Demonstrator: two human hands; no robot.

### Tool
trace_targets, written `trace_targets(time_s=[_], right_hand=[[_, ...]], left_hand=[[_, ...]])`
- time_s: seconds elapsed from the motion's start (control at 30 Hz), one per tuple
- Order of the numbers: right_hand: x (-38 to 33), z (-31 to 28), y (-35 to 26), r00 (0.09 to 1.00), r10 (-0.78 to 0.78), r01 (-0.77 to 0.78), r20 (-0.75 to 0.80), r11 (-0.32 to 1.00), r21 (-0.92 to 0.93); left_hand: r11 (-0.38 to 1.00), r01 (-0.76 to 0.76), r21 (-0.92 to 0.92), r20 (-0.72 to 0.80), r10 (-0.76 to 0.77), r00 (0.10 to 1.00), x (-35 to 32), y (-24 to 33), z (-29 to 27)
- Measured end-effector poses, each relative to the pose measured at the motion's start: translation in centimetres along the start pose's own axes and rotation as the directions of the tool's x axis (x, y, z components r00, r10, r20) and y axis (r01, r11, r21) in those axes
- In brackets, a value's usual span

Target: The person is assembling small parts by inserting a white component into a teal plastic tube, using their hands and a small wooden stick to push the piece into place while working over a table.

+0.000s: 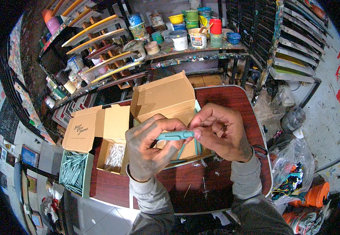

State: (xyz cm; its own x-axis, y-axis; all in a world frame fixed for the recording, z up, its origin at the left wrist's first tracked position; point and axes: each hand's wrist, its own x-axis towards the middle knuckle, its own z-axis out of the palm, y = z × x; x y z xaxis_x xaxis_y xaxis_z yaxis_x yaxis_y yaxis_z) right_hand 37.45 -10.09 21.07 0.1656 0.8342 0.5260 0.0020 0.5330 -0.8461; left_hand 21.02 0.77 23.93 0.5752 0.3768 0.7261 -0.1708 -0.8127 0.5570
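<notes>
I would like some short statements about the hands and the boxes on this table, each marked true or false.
1. Both hands hold one teal pen. True; the left hand and the right hand both grip it.
2. The pen stands upright. False; it lies roughly level.
3. The box at the left table edge holds teal pens. True.
4. The middle box holds red caps. False; it holds thin white pieces.
5. The large box is closed. False; its flaps are open.

Bright, even light; sharp centre, fisheye-bent dark rim.
</notes>
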Motion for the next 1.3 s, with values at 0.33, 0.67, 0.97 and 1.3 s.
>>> trace_targets(time_s=[0.33,0.67,0.97,1.3], right_hand=[[0.0,0.1,-0.6,1.0,0.003,-0.005,-0.023,0.996,-0.092],[0.3,0.6,-0.6,0.986,-0.055,0.052,-0.157,0.998,-0.025],[0.5,0.4,-0.9,0.984,-0.169,0.156,-0.063,0.972,-0.175],[0.3,0.3,-1.2,0.984,-0.166,0.15,-0.062,0.967,-0.206]], left_hand=[[0.998,-0.049,0.027,-0.002,0.049,0.999,0.0,-0.2,0.0],[0.992,-0.118,0.049,-0.053,0.121,0.991,0.2,0.2,0.4],[0.986,-0.153,0.072,-0.021,0.155,0.988,0.0,0.2,-0.1],[0.977,-0.196,0.087,-0.023,0.198,0.98,0.1,0.0,-0.1]])
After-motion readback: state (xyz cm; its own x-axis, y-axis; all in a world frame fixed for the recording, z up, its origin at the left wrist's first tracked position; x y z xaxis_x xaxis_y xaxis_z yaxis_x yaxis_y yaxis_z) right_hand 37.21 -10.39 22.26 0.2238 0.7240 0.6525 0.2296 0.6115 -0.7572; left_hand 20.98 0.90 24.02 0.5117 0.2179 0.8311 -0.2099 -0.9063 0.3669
